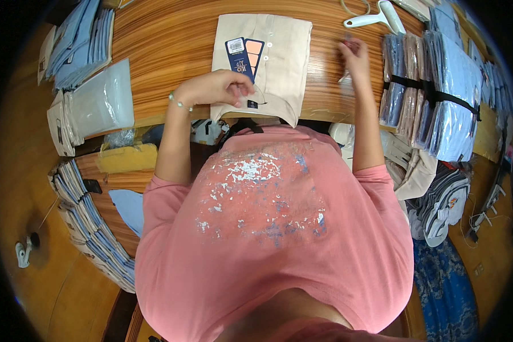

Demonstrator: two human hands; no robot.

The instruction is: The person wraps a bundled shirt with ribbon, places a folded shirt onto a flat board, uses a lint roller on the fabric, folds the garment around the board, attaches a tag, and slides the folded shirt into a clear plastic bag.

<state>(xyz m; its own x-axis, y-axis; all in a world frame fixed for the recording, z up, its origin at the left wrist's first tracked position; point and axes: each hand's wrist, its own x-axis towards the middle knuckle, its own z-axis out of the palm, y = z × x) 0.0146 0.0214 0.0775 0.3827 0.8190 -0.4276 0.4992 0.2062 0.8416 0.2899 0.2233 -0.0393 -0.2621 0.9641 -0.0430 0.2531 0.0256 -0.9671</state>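
Observation:
A folded cream shirt (pixel 288 62) lies on the wooden table in front of me, its collar toward me and small buttons down its front. Two dark blue hang tags (pixel 246 60), one with peach-coloured panels, rest fanned out on it. My left hand (pixel 216 90) is over the shirt near the collar, fingers curled at a thin tag string by the dark neck label (pixel 253 104). To the right of the shirt, my right hand (pixel 356 57) is raised with fingers pinched together. Something small and reddish shows at its fingertips, too unclear to name.
A white lint roller (pixel 376 20) lies at the far right. Bagged shirts strapped in black (pixel 433 91) stand along the right edge, with grey garments (pixel 442 202) below. Stacks of blue shirts (pixel 85 43), clear plastic bags (pixel 105 97) and more folded shirts (pixel 91 222) line the left.

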